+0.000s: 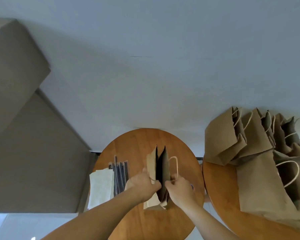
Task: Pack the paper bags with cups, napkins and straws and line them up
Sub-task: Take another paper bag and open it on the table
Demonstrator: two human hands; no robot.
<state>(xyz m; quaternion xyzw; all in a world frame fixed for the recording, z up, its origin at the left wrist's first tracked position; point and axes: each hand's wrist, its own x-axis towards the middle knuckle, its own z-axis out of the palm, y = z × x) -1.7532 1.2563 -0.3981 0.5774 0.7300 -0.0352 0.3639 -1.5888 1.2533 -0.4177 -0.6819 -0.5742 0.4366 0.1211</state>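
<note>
A brown paper bag [164, 163] stands on the round wooden table [137, 148], its mouth parted in a narrow dark slit, one twine handle sticking out to the right. My left hand [142, 182] grips the bag's left rim. My right hand [178, 187] pinches the right rim, just across the slit. A bundle of dark straws [120, 175] lies left of the bag, and a stack of white napkins [100, 187] lies left of the straws. No cups are in view.
A second wooden table [222, 191] at the right carries several brown paper bags [249, 135] with twine handles, some upright at the back, one lying flat in front. A large grey-brown block [24, 135] fills the left. A pale wall rises behind.
</note>
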